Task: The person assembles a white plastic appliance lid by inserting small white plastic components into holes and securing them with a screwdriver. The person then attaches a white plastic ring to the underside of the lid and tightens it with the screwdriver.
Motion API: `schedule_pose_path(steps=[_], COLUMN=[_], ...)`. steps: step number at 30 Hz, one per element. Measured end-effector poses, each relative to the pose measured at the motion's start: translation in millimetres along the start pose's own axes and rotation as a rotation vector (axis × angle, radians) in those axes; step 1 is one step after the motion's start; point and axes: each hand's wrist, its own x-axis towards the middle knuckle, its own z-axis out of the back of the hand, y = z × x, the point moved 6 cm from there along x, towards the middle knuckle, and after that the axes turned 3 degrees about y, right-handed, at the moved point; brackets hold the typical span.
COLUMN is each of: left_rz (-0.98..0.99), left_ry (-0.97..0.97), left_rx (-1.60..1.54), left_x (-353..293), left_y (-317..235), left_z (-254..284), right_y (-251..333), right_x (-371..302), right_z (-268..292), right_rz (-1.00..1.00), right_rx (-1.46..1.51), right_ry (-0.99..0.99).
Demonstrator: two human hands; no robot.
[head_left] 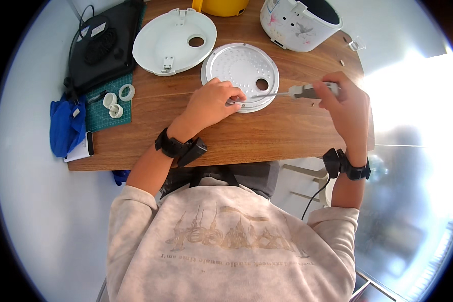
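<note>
A round silver-white lid plate (236,70) with a dimpled face and one round hole lies on the wooden table before me. My left hand (209,104) rests at its near left edge. The thumb and fingers are closed there over a small spot I cannot make out. In my right hand (345,98) is a screwdriver (307,91) with a grey and white handle, gripped from the right. Its thin shaft lies nearly level over the plate's near edge, pointing left toward my left fingertips. Whether the tip touches anything is hidden.
A white outer lid (161,43) lies at the far left of the plate. A white rice cooker body (299,27) and a yellow container (221,6) stand behind. Left are a green cutting mat (118,113), tape rolls (127,92), a blue cloth (65,126) and a black device (108,45).
</note>
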Motion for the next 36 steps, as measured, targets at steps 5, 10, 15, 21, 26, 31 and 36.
schedule_pose_path(steps=[5, 10, 15, 21, 26, 31, 36], left_rz=[-0.006, -0.087, -0.192, -0.269, -0.292, -0.251, -0.258], left_ry=[0.024, -0.042, -0.144, -0.133, -0.104, -0.032, -0.047], left_rx=[0.173, 0.296, 0.319, 0.332, 0.323, 0.240, 0.227], left_x=[-1.7, 0.2, 2.0, 0.5, -2.7, -4.0, -9.5], left_y=[-21.1, -27.9, -25.7, -30.3, -31.1, -31.6, -37.1], left_z=[7.7, 4.5, 3.2, 7.8, 9.2, 12.4, 19.6], right_y=[-59.7, -112.2, -143.7, -128.0, -133.7, -122.7, -110.4], right_x=[-25.1, -52.5, -74.4, -79.9, -75.2, -71.1, -66.7], right_z=[1.7, -23.1, -56.5, -73.3, -82.6, -90.9, -95.1], right_rz=[-0.127, -0.138, -0.169, -0.261, -0.216, -0.032, -0.038], right_rx=[0.397, 0.607, 0.560, 0.451, 0.413, 0.089, -0.080], right_ry=[-0.198, -0.378, -0.436, -0.343, -0.312, -0.280, -0.237])
